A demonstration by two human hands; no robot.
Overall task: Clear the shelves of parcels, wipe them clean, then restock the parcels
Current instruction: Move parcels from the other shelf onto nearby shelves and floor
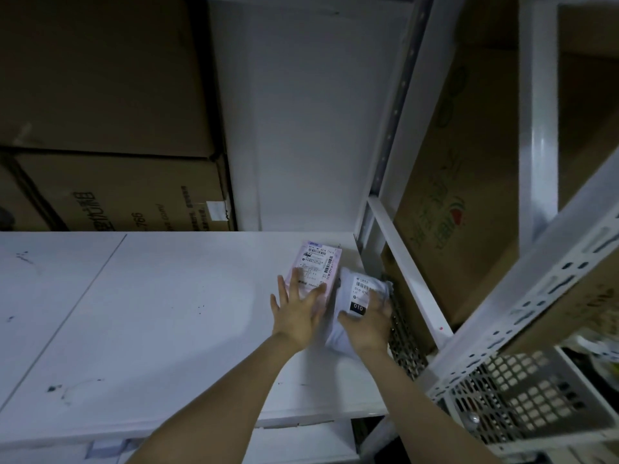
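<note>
The left hand lies flat on the pink labelled box, fingers straight and spread. The right hand curls its fingers round the white poly mailer touching the box's right side. Both parcels sit at the right end of the white shelf, near the steel upright. Whether they are leaving or returning cannot be told. Either way the box probably needs a proper grip before lifting. Cardboard cartons stand behind.
</note>
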